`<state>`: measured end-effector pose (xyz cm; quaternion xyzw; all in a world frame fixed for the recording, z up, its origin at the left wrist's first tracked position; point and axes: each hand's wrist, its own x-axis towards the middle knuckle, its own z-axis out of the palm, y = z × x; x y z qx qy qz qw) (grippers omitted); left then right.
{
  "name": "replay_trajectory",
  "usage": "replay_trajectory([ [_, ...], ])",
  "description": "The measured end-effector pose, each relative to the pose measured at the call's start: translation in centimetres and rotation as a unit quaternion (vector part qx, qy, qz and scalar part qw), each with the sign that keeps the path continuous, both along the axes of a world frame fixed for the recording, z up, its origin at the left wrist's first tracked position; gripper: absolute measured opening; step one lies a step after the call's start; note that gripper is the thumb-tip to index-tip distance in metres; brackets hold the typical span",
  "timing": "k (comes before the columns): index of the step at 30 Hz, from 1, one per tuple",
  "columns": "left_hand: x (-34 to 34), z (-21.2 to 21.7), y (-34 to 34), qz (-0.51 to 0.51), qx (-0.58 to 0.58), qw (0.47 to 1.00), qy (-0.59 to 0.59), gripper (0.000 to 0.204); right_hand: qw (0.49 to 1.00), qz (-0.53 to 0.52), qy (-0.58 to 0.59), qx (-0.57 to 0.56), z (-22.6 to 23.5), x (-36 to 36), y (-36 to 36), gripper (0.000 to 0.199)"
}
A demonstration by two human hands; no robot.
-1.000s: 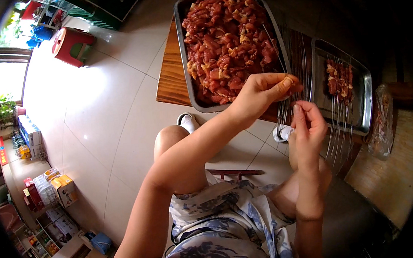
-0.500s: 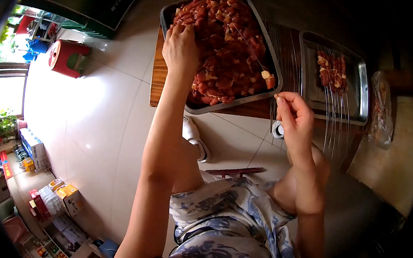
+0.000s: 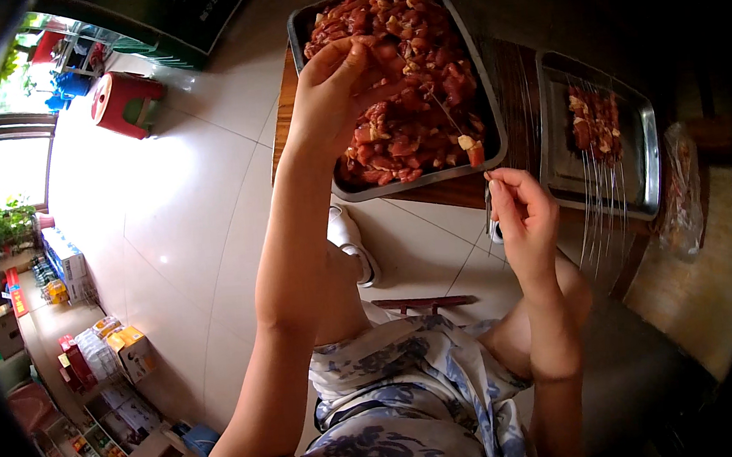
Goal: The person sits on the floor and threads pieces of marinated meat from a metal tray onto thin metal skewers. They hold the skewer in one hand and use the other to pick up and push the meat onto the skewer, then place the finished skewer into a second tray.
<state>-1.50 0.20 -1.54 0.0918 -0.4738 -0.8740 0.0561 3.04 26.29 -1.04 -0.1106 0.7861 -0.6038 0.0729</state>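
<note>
A deep metal tray (image 3: pixel 492 92) is heaped with chunks of raw red meat (image 3: pixel 410 64). Above its left side my left hand (image 3: pixel 331 87) is closed in a pinch, thumb against fingers, on what looks like a piece of meat, mostly hidden by the fingers. My right hand (image 3: pixel 524 205) pinches the lower end of a thin metal skewer (image 3: pixel 447 114) just outside the tray's near right corner. A pale piece and a red piece of meat (image 3: pixel 471 147) are threaded on that skewer, whose upper part lies over the pile.
To the right, a shallower metal tray (image 3: pixel 653 183) holds several finished meat skewers (image 3: pixel 594 123), their bare ends over its near edge. Both trays rest on a wooden table (image 3: pixel 286 119). A clear plastic bag (image 3: pixel 680 198) lies farther right. A red stool (image 3: pixel 126 105) stands at the far left.
My left hand has risen from the meat and moved right, thumb now showing against the fingers. My right hand stays nearly in place with the skewer.
</note>
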Motion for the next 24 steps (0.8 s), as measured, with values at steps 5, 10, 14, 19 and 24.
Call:
replay_trajectory([
  [5, -0.3, 0.4, 0.7, 0.023, -0.013, 1.000, 0.014, 0.027, 0.999, 0.012, 0.029, 0.022, -0.1, 0.1, 0.1, 0.009],
  [10, -0.3, 0.4, 0.7, 0.033, 0.048, 0.998, 0.033, 0.032, 0.998, 0.020, 0.027, 0.044, 0.3, 0.3, 0.0, 0.009],
  [14, -0.3, 0.1, 0.8, 0.029, 0.066, 0.996, 0.044, 0.036, 0.999, 0.019, 0.023, 0.043, 0.2, 0.4, 0.0, 0.009],
  [19, -0.3, -0.4, 1.2, 0.023, 0.069, 0.997, 0.019, 0.029, 0.998, 0.013, 0.026, 0.047, 0.0, 0.4, 0.0, 0.009],
  [24, -0.1, -0.8, 1.6, 0.006, 0.106, 0.994, 0.011, 0.026, 0.998, 0.010, 0.031, 0.045, 0.0, 0.4, -0.1, 0.009],
])
